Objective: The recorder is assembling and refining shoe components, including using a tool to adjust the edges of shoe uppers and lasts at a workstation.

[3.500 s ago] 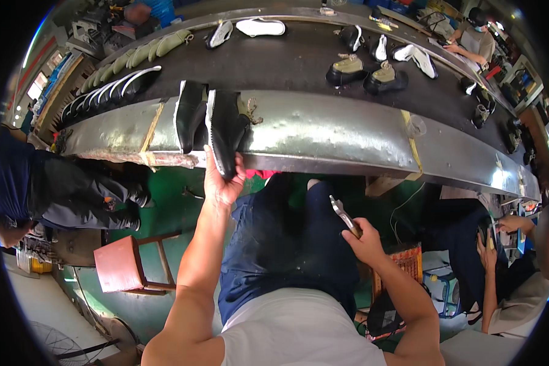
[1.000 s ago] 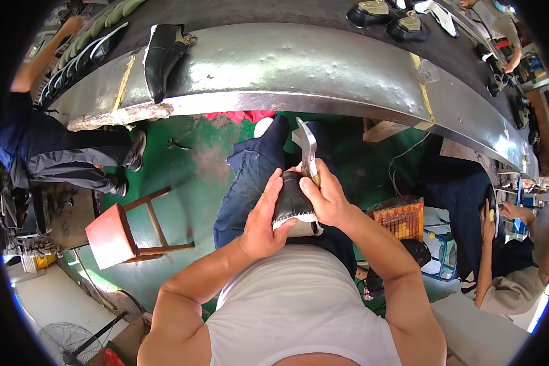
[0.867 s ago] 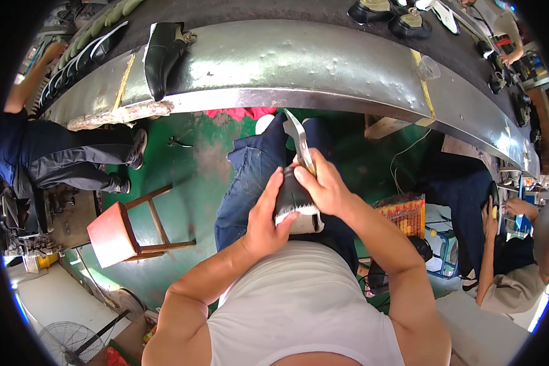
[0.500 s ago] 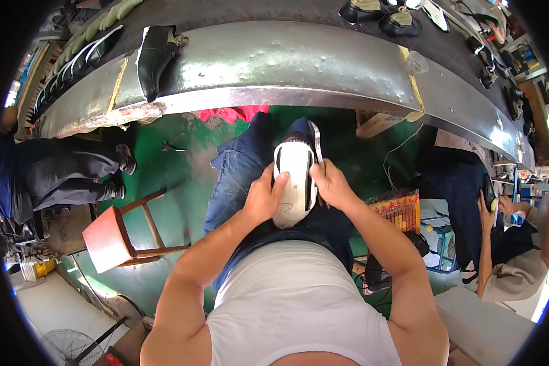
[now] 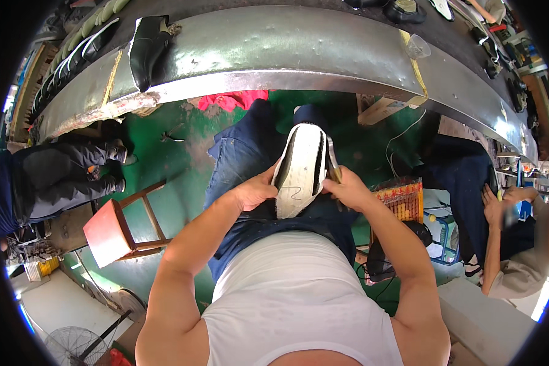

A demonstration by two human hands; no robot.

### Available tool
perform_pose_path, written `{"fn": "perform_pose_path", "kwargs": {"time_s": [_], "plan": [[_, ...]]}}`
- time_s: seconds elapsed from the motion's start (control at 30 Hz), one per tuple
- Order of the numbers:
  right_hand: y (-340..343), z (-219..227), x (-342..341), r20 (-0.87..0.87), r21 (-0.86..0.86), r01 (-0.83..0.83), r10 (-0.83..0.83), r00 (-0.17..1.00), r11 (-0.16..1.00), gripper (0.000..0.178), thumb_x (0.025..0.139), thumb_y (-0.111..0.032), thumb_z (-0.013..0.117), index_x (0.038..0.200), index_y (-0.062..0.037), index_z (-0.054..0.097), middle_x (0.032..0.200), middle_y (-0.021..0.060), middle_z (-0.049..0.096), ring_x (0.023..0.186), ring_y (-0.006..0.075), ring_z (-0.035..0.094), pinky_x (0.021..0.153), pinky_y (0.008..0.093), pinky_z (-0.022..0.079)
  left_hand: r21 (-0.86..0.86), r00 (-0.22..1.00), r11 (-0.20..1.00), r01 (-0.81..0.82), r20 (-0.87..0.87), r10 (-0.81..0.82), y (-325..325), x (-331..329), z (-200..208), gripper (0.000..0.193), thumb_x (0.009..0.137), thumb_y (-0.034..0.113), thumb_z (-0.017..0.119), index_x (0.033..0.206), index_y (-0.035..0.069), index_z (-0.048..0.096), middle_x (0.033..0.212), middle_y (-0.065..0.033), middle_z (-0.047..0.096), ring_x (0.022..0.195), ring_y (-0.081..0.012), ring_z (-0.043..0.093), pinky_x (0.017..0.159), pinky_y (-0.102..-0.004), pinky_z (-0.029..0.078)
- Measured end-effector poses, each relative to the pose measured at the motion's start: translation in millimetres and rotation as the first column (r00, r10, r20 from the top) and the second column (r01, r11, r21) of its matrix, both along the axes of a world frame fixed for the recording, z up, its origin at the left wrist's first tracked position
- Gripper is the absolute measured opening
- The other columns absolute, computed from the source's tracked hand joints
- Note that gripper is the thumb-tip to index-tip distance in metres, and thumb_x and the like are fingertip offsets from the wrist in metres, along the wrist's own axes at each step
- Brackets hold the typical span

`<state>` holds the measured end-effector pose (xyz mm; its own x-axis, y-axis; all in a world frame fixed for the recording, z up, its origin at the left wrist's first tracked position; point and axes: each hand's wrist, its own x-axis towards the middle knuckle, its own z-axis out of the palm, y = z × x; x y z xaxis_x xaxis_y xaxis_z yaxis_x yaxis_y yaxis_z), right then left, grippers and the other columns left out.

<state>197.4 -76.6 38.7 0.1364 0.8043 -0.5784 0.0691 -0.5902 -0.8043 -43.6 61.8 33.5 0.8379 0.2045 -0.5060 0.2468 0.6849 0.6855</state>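
Over my lap a shoe (image 5: 300, 171) is turned underside up, with a pale whitish bottom, dark edges and a pen mark near its closer end. My left hand (image 5: 256, 190) grips its left edge, thumb against the rim. On the other side my right hand (image 5: 349, 188) is closed at the shoe's right edge around a slim, curved metallic tool (image 5: 332, 152). That tool runs up along the side of the shoe; its exact kind is hard to make out, and the fingers cover part of it.
A metal-covered bench (image 5: 287, 49) spans the far side, bearing a black shoe (image 5: 147, 53). To the left stands a red-seated stool (image 5: 110, 236); pliers-like tool (image 5: 172, 134) lies on the floor. Another person (image 5: 518, 244) sits at right, near a basket (image 5: 405, 201).
The shoe has tilted, its far end leaning right and its near end shifting slightly left. Both hands have slid lower along its edges. The view has shifted, so the bench appears higher.
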Motion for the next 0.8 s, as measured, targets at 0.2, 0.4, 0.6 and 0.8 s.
{"fn": "perform_pose_path", "kwargs": {"time_s": [0.2, 0.4, 0.6, 0.8], "plan": [[-28.0, 75.0, 7.4, 0.481, -0.090, -0.417, 0.406, 0.777, 0.904, 0.041, 0.093, -0.027, 0.059, 0.123, -0.0006, 0.055, 0.108, 0.0256, 0.065, 0.098, 0.0434, 0.063, 0.083, 0.0484, 0.050, 0.575, 0.953, 0.788, 0.222, -0.298, -0.051, -28.2, -2.0, 20.4, 0.107, 0.080, 0.015, 0.074, 0.156, 0.001, 0.000, 0.154, -0.0235, 0.034, 0.141, -0.0274, 0.036, 0.116, -0.0295, 0.026], [-9.4, 76.1, -7.6, 0.838, 0.089, -0.767, 0.369, 0.403, 0.635, 0.045, 0.080, -0.006, 0.061, 0.120, 0.0111, 0.053, 0.098, 0.0233, 0.064, 0.088, 0.0415, 0.063, 0.083, 0.0431, 0.052, 0.534, 0.965, 0.822, 0.196, -0.254, -0.065, -42.5, -2.5, -2.5, 0.103, 0.083, 0.012, 0.069, 0.156, -0.002, -0.003, 0.157, -0.0224, 0.027, 0.145, -0.0270, 0.030, 0.117, -0.0301, 0.023], [20.1, 81.3, -2.1, 0.758, -0.207, -0.846, 0.627, 0.179, 0.492, 0.014, 0.081, -0.012, 0.064, 0.085, -0.0002, 0.060, 0.080, 0.0178, 0.066, 0.075, 0.0376, 0.066, 0.067, 0.0451, 0.054, -0.122, 0.952, 0.945, -0.305, -0.001, 0.307, -42.3, 5.7, -3.5, 0.081, 0.101, 0.048, 0.040, 0.157, 0.002, 0.003, 0.161, -0.0160, 0.020, 0.149, -0.0230, 0.019, 0.120, -0.0348, 0.016], [-0.9, 27.9, -22.3, 0.696, 0.092, -0.738, 0.487, 0.528, 0.668, 0.019, 0.087, -0.019, 0.063, 0.096, -0.0021, 0.058, 0.087, 0.0175, 0.065, 0.082, 0.0360, 0.066, 0.072, 0.0458, 0.053, 0.640, 0.794, 0.707, -0.301, -0.243, 0.558, -45.2, 19.9, -53.4, 0.067, 0.106, 0.050, 0.025, 0.143, -0.002, 0.045, 0.139, -0.0214, 0.054, 0.132, -0.0290, 0.049, 0.110, -0.0324, 0.036]]}}
